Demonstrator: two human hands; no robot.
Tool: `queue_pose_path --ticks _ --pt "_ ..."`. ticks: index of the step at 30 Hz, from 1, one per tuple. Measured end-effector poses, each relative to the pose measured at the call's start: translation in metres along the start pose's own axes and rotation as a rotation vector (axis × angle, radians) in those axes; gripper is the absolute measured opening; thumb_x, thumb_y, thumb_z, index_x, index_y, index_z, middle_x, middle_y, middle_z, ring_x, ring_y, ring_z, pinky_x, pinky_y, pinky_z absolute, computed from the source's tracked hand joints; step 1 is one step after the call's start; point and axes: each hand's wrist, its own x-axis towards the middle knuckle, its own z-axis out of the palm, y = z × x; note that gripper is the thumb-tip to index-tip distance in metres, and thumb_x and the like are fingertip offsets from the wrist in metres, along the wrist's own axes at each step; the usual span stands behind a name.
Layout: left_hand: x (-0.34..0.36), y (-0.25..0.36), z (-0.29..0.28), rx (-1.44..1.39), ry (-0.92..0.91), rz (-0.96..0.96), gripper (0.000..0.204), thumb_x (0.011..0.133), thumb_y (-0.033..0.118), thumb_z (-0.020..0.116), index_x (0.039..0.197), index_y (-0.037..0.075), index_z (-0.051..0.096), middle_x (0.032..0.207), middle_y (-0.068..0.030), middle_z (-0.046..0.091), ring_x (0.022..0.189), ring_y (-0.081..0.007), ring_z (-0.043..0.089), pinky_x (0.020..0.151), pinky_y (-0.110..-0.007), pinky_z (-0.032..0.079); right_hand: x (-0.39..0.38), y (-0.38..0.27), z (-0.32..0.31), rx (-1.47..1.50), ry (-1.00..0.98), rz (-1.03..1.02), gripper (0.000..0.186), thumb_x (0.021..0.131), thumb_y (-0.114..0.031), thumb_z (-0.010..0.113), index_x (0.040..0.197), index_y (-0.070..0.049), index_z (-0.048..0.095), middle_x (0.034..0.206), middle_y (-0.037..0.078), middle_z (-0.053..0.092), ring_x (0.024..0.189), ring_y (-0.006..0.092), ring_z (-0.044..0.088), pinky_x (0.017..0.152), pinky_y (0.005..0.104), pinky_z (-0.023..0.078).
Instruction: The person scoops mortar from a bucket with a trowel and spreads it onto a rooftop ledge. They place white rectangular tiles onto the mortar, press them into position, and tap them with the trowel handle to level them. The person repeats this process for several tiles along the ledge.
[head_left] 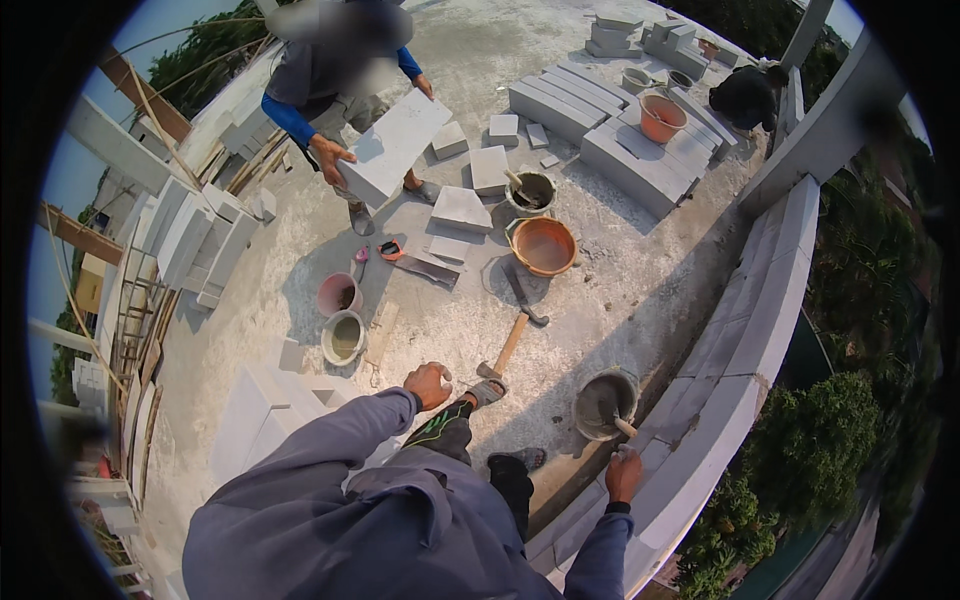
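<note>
My left hand point(428, 386) hangs in front of me with its fingers curled in, and I see nothing in it. Below it on the floor is a hammer point(505, 345) with a wooden handle, near my sandalled foot. My right hand point(624, 474) is closed at the low block wall point(722, 402); whatever its fingers hold, if anything, is hidden. Just beyond it stands a bucket of grey mortar point(604, 404), with a wooden tool handle point(625, 428) sticking out toward that hand. The rest of that tool is hard to make out.
A co-worker in blue sleeves carries a large white block point(395, 150). Between us lie a handsaw point(425, 266), an orange basin point(541, 246), a mortar bucket point(530, 194) and two pails. Block stacks point(640, 165) stand at the back right. Beyond the wall is a drop toward trees point(815, 450).
</note>
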Motion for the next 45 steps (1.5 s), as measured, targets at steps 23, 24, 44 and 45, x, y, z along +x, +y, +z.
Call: queue_pose_path --ticks 23,24,44,45 --pt "0.241 -0.092 -0.376 -1.049 -0.301 0.093 0.105 0.091 0.081 0.059 0.164 0.009 0.036 0.163 -0.0175 0.047 0.148 -0.0346 0.043 0.121 -0.054 0.036 0.087 -0.485 0.183 1.347 -0.797 0.13 0.131 0.082 -0.087 0.064 0.172 -0.016 0.0 0.175 0.021 0.018 0.16 0.0461 0.019 0.12 0.0716 0.021" --pt "0.244 -0.086 -0.365 -1.109 -0.316 0.13 0.105 0.091 0.081 0.059 0.164 0.009 0.036 0.163 -0.0173 0.046 0.148 -0.0348 0.043 0.121 -0.054 0.036 0.081 -0.485 0.185 1.364 -0.817 0.014 0.13 0.084 -0.085 0.065 0.171 -0.008 0.006 0.174 0.024 0.018 0.159 0.0442 0.021 0.124 0.0648 0.021" --pt "0.156 0.139 -0.18 -1.162 -0.493 0.584 0.108 0.09 0.081 0.06 0.164 0.006 0.034 0.165 -0.0155 0.04 0.148 -0.0372 0.04 0.124 -0.056 0.03 -0.053 -0.344 0.08 1.055 0.104 0.052 0.124 0.063 -0.046 0.094 0.156 0.011 0.036 0.143 0.036 0.056 0.126 0.0436 0.063 0.106 0.0423 0.053" --pt "0.149 0.149 -0.164 -1.164 -0.531 0.595 0.108 0.09 0.081 0.06 0.164 0.006 0.034 0.165 -0.0155 0.04 0.148 -0.0372 0.04 0.124 -0.056 0.03 -0.058 -0.334 0.072 0.937 0.168 0.095 0.126 0.062 -0.048 0.094 0.156 0.012 0.035 0.144 0.037 0.054 0.129 0.0451 0.06 0.106 0.0436 0.053"
